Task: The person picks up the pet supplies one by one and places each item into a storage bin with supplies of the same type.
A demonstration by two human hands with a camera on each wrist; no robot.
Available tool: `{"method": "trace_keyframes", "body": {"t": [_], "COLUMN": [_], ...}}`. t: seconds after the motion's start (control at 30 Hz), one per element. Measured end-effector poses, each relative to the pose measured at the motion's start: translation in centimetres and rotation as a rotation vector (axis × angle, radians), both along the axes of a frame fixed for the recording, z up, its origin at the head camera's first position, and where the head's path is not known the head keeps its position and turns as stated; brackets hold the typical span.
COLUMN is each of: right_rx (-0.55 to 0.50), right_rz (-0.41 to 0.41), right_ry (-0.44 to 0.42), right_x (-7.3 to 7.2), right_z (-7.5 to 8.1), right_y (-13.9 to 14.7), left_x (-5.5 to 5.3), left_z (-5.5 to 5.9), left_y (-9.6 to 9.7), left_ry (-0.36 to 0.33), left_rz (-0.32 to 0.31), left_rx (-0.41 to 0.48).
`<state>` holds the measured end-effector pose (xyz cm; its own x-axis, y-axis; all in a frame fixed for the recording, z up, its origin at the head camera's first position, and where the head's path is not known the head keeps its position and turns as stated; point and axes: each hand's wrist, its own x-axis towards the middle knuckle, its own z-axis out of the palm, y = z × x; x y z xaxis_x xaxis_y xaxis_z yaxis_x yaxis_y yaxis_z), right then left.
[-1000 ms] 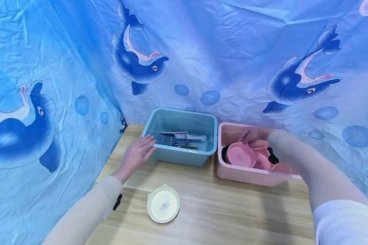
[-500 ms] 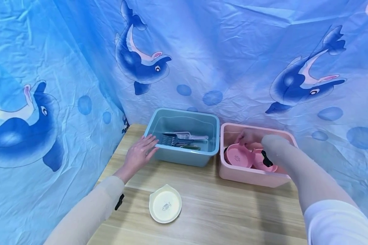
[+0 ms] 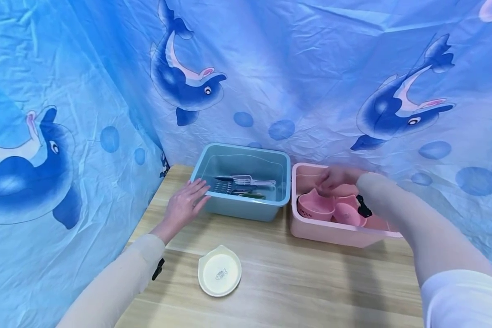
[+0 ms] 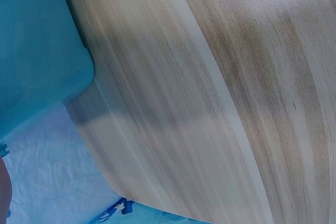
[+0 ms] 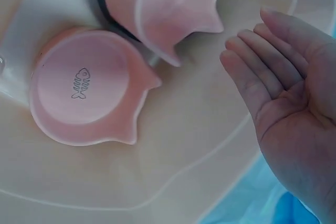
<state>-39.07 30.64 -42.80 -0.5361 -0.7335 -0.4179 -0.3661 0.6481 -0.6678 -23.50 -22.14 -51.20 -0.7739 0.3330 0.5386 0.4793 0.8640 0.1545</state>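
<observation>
My left hand [image 3: 185, 200] rests with straight fingers on the near left rim of a blue plastic bin [image 3: 246, 210]. Inside the pink plastic bin [image 3: 332, 234], my right hand [image 5: 289, 85] has its fingers extended and holds nothing. A gap separates it from the pink cat-eared bowl [image 5: 168, 3] with a paw print, which leans against something dark. Beside that bowl lies a second pink cat-eared bowl [image 5: 79, 85], marked with a fish skeleton. On the table sits a cream cat-eared bowl [image 3: 220, 272], also with a fish print.
Slotted litter scoops, one white [image 3: 254, 181] and one dark [image 3: 225, 187], lie in the blue bin near a green item [image 3: 252, 196]. The bins stand side by side at the back of the wooden table [image 3: 287, 282], before a dolphin-printed curtain [image 3: 295, 82].
My right hand has let go of the paw-print bowl, which now sits tilted in the pink bin's left end. The left hand stays on the blue rim.
</observation>
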Motion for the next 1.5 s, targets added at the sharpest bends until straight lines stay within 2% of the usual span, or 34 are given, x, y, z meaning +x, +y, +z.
{"method": "trace_keyframes", "body": {"t": [0.03, 0.07, 0.23, 0.53, 0.73, 0.83, 1.0, 1.07, 1.1, 1.23, 1.43, 1.5], "right_rx": [0.011, 0.059, 0.144, 0.064, -0.023, -0.010, -0.087, -0.095, -0.081, -0.044, -0.111, -0.126], "right_rz": [0.002, -0.032, -0.094, -0.090, -0.107, -0.114, -0.160, -0.161, -0.148, -0.107, -0.131, -0.134], "right_ry": [-0.025, -0.011, 0.055, -0.004, -0.059, -0.064, -0.267, -0.317, -0.307, -0.288, -0.460, -0.482], "right_x": [0.1, 0.9, 2.2, 6.1, 8.0, 8.9, 10.4, 10.8, 11.0, 11.9, 12.9, 13.3], "right_z": [0.7, 2.0, 4.3, 9.0, 10.9, 11.0, 10.1, 9.7, 9.5, 8.2, 5.7, 4.9], "right_y": [-0.2, -0.7, -1.3, -3.3, -5.2, -6.3, -8.2, -9.1, -9.6, -11.4, -13.6, -14.2], "left_x": [0.0, 0.0, -0.1, -0.1, 0.1, 0.2, 0.3, 0.2, 0.2, 0.1, 0.1, 0.1], "left_z": [0.0, 0.1, 0.0, -0.4, -0.1, -0.1, -0.2, -0.1, -0.1, -0.1, -0.1, -0.1], "left_y": [0.0, 0.0, 0.0, 0.1, -0.1, -0.1, 0.0, 0.0, -0.1, 0.1, 0.2, 0.2], "left_ry": [-0.002, -0.005, 0.018, 0.076, 0.051, 0.038, 0.031, 0.032, 0.032, 0.041, 0.021, 0.010], "left_rz": [0.001, 0.000, -0.022, -0.049, -0.032, -0.033, -0.039, -0.038, -0.038, -0.038, -0.014, -0.011], "left_rx": [-0.001, -0.001, 0.011, 0.007, -0.001, 0.005, 0.001, -0.003, -0.002, 0.013, 0.010, 0.010]}}
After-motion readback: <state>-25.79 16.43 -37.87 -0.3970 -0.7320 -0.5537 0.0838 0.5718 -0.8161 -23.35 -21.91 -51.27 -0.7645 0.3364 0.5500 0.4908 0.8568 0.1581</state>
